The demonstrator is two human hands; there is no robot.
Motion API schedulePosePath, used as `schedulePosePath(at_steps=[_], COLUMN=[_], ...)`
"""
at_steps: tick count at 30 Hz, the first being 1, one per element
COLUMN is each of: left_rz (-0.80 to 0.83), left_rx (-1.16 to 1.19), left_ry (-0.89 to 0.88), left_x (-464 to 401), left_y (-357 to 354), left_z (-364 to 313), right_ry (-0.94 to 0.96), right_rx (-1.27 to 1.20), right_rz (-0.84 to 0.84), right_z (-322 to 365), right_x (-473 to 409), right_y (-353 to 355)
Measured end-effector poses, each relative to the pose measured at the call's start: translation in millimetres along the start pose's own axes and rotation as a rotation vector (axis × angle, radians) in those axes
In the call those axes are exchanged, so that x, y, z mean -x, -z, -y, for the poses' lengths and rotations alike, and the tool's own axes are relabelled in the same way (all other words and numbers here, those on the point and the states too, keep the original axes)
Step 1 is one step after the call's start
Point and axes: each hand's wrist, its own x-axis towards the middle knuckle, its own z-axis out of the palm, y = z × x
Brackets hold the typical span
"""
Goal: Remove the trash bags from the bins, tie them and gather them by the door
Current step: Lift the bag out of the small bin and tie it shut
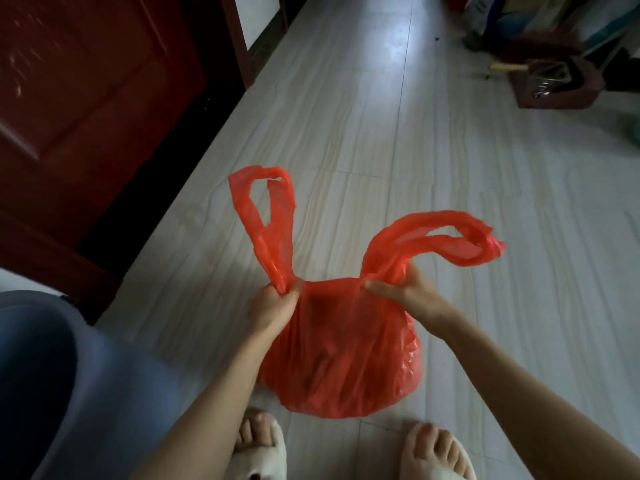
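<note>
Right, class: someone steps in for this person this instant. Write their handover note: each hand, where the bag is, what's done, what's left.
Left hand: pinches the base of the red bag's left handle.
Right hand: pinches the base of the right handle.
Red bag: full, out of any bin, at the floor in front of the feet, both handle loops free.
Done: bag removed, handles gathered.
Left: cross and knot the handles, then set the bag by the dark red door on the left. Other bins are not in view.
</note>
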Motion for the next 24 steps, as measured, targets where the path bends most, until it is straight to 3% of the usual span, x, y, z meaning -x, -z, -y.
schedulePosePath(at_steps=[2,4,7,8,10,13,15,19,24], left_rz=[-0.086,-0.112,0.051,0.08,0.069,-0.097,-0.163,-0.118,0.132], left_rx=[0.057,0.312,0.912,1.012,1.026,0.851,0.722,0.649,0.904], left_ry=[-0.034,-0.019,0.14,0.194,0.191,0.069,-0.036,-0.126,0.006], left_x=[-5.6,-5.4,-9.3,-12.0,-14.9,-13.5,-8.6,-6.6,-14.4], left_y=[0.9,5.0,5.4,4.3,3.2,5.8,11.0,17.3,24.3], left_z=[0.0,-4.0,-3.5,-1.0,-0.5,-5.0,-8.5,-4.9,-4.6], right_ry=[-0.033,-0.09,-0.231,-0.273,-0.272,-0.102,-0.037,-0.199,-0.236], right_rx=[0.038,-0.016,-0.294,-0.368,-0.362,0.008,0.056,-0.601,-0.81], right_rz=[-0.13,-0.243,-0.339,-0.35,-0.384,-0.399,-0.425,-0.456,-0.316], right_z=[0.3,-6.2,-21.0,-25.7,-29.8,-30.4,-27.5,-13.8,-3.4], right_x=[-13.0,-18.8,-17.9,-17.0,-14.6,-11.2,-10.6,-14.6,-12.4], right_y=[-5.3,-3.6,3.3,4.0,1.2,2.6,6.7,17.4,21.8])
